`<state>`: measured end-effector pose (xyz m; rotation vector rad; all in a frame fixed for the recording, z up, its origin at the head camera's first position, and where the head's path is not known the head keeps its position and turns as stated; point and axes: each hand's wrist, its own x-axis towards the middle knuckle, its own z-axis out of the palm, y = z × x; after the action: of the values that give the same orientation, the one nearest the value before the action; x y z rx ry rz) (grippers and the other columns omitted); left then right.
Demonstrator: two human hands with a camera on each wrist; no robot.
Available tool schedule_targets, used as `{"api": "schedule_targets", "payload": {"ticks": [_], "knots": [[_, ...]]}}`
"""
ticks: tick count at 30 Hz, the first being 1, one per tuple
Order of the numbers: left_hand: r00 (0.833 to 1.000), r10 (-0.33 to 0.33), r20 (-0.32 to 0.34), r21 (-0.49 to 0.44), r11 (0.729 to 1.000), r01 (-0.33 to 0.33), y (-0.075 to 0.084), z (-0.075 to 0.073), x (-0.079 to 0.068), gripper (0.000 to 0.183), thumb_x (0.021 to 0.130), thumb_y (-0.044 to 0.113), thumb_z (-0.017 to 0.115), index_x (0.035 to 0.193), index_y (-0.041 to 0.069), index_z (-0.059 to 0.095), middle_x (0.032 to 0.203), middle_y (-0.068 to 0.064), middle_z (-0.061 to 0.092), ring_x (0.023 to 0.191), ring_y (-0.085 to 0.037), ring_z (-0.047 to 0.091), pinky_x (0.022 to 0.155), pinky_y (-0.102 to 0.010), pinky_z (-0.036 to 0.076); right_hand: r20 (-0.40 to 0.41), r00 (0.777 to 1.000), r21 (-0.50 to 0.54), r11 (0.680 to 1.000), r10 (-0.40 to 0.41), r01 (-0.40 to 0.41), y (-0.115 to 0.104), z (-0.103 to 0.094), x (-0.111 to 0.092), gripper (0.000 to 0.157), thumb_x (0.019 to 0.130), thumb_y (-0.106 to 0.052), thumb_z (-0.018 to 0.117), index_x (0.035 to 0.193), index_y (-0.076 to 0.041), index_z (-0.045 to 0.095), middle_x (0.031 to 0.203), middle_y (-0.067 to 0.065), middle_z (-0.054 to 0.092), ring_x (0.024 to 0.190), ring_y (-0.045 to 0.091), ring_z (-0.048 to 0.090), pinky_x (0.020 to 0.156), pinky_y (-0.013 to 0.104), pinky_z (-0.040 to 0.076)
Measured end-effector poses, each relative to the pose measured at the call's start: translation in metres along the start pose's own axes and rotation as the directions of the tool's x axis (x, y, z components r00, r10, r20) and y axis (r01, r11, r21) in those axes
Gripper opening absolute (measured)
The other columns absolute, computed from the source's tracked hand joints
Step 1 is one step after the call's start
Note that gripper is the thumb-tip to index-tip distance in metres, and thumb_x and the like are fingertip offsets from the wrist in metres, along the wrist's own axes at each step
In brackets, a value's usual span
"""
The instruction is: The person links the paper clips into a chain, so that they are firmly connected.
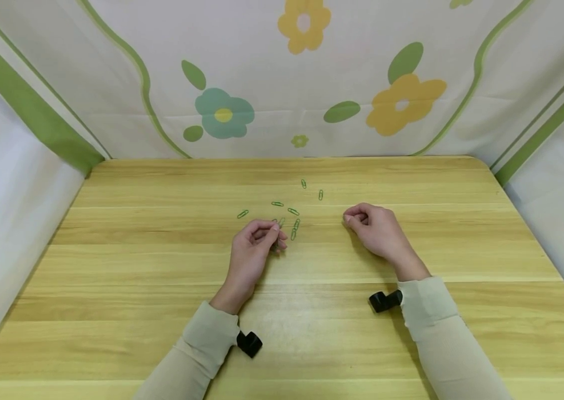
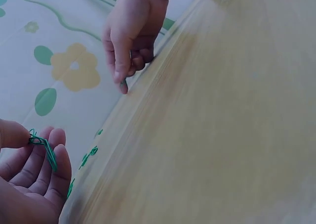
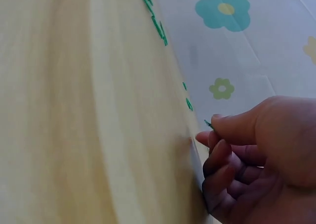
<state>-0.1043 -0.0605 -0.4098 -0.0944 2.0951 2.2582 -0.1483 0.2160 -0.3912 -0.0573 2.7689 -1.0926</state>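
Note:
My left hand (image 1: 254, 250) pinches a few green paper clips (image 2: 49, 155) between thumb and index finger. They look hooked together, and one dangles before the curved fingers in the left wrist view. To the right, my right hand (image 1: 379, 230) holds a single green paper clip (image 3: 209, 124) by thumb and forefinger, its tip poking out. Most of that clip is hidden by the fingers. Both hands are over the table's middle, well apart. Close by the left hand, loose green paper clips (image 1: 293, 211) lie scattered on the wood.
Two more paper clips lie farther back, one (image 1: 304, 184) behind the other (image 1: 320, 195). The wooden table (image 1: 126, 266) ends at a flower-printed white curtain (image 1: 271, 133), with cloth along both sides. A black wrist camera (image 1: 250, 344) juts from the left sleeve, another (image 1: 380, 301) from the right.

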Motion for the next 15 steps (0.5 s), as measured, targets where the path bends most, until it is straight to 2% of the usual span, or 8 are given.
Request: {"api": "schedule_targets", "payload": {"ticks": [3,7,10,15], "knots": [[1.000,-0.002,-0.001,0.002,1.000,0.002,0.000,0.000,0.000,0.019,0.109,0.014,0.065,0.119,-0.001,0.070,0.100,-0.014,0.078,0.082,-0.016,0.076,0.076,-0.028,0.061,0.045,0.999,0.160,0.987,0.016,-0.023,-0.001,-0.003,0.000,0.034,0.114,-0.030,0.055,0.134,-0.009,0.071,0.112,0.014,0.070,0.092,0.022,0.060,0.076,0.030,0.051],[1.000,-0.007,-0.004,0.008,1.000,0.007,0.000,-0.001,0.000,0.018,0.109,0.015,0.065,0.118,0.000,0.070,0.100,-0.015,0.079,0.082,-0.016,0.076,0.076,-0.028,0.061,0.106,0.994,0.388,0.919,0.031,-0.070,-0.006,-0.005,-0.001,0.033,0.113,-0.027,0.058,0.135,-0.004,0.069,0.107,0.012,0.065,0.086,0.017,0.059,0.068,0.026,0.054],[1.000,-0.006,-0.006,0.009,1.000,0.006,0.000,-0.001,0.000,0.017,0.109,0.015,0.065,0.117,0.001,0.071,0.100,-0.015,0.079,0.082,-0.016,0.076,0.075,-0.028,0.061,0.119,0.993,0.464,0.883,0.021,-0.074,-0.010,-0.002,-0.002,0.033,0.112,-0.024,0.061,0.134,-0.001,0.067,0.111,0.011,0.066,0.087,0.015,0.062,0.071,0.025,0.055],[1.000,-0.013,-0.008,0.005,1.000,0.013,0.000,-0.001,0.000,0.017,0.109,0.015,0.066,0.117,0.001,0.071,0.098,-0.012,0.079,0.082,-0.016,0.076,0.073,-0.028,0.061,0.112,0.994,0.518,0.854,-0.014,-0.046,-0.013,0.010,-0.001,0.028,0.111,-0.022,0.063,0.133,-0.006,0.070,0.110,0.013,0.067,0.087,0.016,0.064,0.070,0.025,0.054]]}}
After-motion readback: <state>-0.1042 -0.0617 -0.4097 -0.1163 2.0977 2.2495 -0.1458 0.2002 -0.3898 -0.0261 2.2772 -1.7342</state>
